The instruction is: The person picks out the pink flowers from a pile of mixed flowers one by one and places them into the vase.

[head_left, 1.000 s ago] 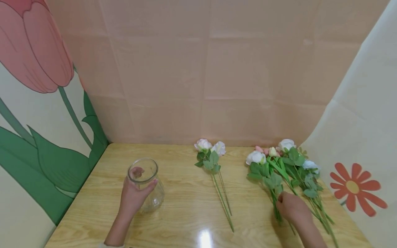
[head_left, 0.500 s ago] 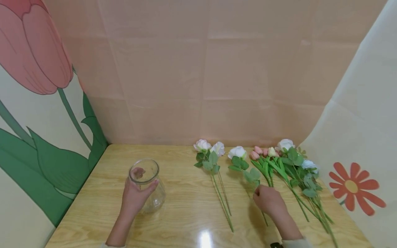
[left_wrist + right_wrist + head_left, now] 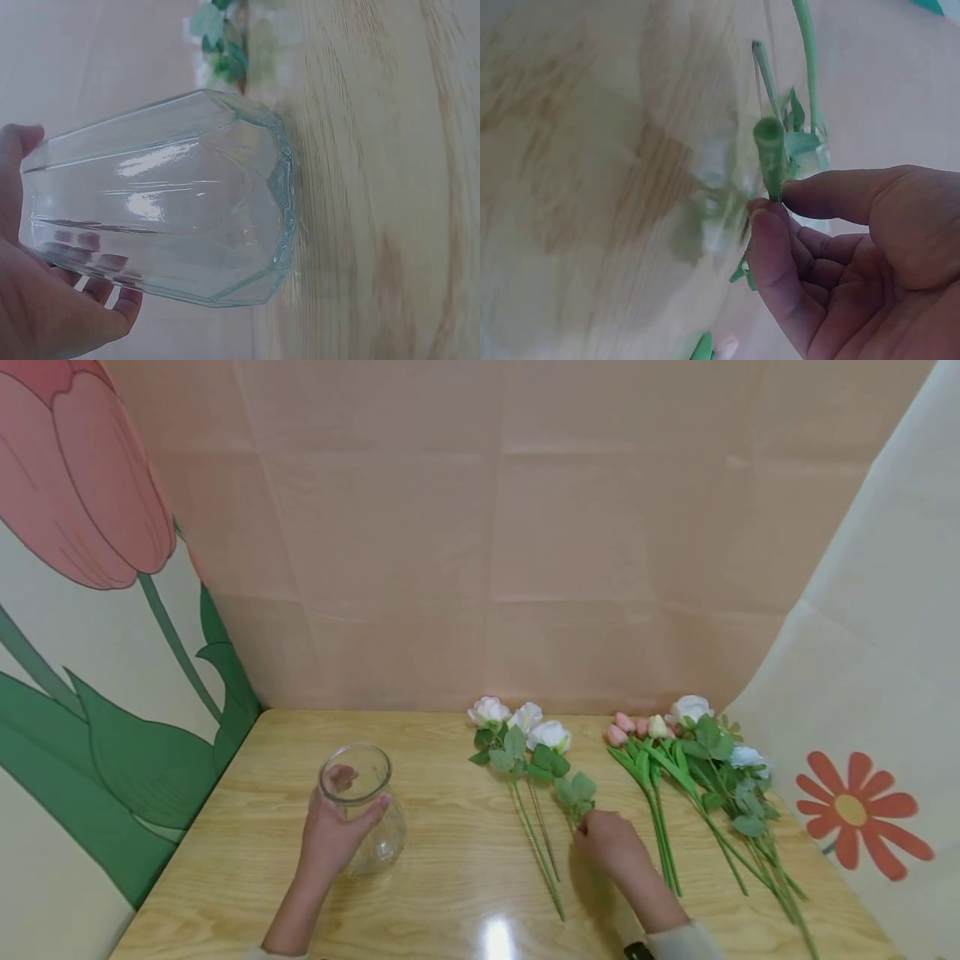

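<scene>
Around the upper part of a clear glass vase (image 3: 378, 843) curls my left hand (image 3: 330, 839); the vase stands upright on the table at the left. In the left wrist view the thumb and fingers grip the faceted glass (image 3: 165, 202) near its rim. My right hand (image 3: 618, 852) pinches the green stem (image 3: 771, 154) of a white rose (image 3: 550, 736) between thumb and forefinger. That rose's head lies beside a white flower (image 3: 526, 717) and a pale pink one (image 3: 489, 711), whose stems point toward the front.
Pink tulips (image 3: 617, 733) with green stems lie right of my right hand. Farther right are a white rose (image 3: 692, 709) and a pale blue flower (image 3: 748, 760). Printed cloths (image 3: 480, 527) stand behind and beside the wooden table (image 3: 247, 843).
My right hand has drawn the white rose leftward from the right-hand bunch to the two middle flowers, uncovering the tulips. My left hand and the vase have shifted slightly right.
</scene>
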Demonstrator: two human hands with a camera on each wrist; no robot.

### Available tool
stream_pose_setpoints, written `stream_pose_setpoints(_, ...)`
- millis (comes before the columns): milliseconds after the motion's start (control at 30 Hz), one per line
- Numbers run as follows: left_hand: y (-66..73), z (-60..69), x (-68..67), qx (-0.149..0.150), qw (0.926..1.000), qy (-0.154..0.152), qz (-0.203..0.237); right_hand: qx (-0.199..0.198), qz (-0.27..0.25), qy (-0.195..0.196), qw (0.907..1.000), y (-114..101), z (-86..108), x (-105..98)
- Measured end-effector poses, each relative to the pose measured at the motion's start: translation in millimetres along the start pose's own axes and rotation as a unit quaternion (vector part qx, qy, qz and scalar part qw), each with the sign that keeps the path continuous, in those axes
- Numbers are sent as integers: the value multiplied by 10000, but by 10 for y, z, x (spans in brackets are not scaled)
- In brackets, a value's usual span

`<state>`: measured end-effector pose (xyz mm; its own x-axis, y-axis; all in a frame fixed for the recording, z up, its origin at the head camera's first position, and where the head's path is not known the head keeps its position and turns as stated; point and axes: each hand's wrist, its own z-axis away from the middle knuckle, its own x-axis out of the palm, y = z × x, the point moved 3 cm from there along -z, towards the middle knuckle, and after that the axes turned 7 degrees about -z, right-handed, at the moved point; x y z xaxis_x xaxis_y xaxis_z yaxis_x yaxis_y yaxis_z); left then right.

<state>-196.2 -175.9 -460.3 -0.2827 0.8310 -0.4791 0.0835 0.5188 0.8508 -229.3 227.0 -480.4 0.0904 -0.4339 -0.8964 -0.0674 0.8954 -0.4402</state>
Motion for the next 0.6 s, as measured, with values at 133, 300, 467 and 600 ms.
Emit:
stream_pose_setpoints(133, 7, -4, 21, 45, 10000, -16, 22, 53, -56, -164, 9998, -34, -10, 33)
stream_pose_setpoints(300, 7, -5, 49, 64, 9999, 92, 3, 113, -1, -376, 9992, -10, -3, 24)
stream_pose_setpoints(467, 11, -3, 71, 3, 9999, 103, -5, 233, 42, -481, 9986, 87, 11, -88)
stream_pose_setpoints(600, 28, 4, 81, -29, 10000, 46, 60, 400, 137, -579, 9974, 220, -5, -213)
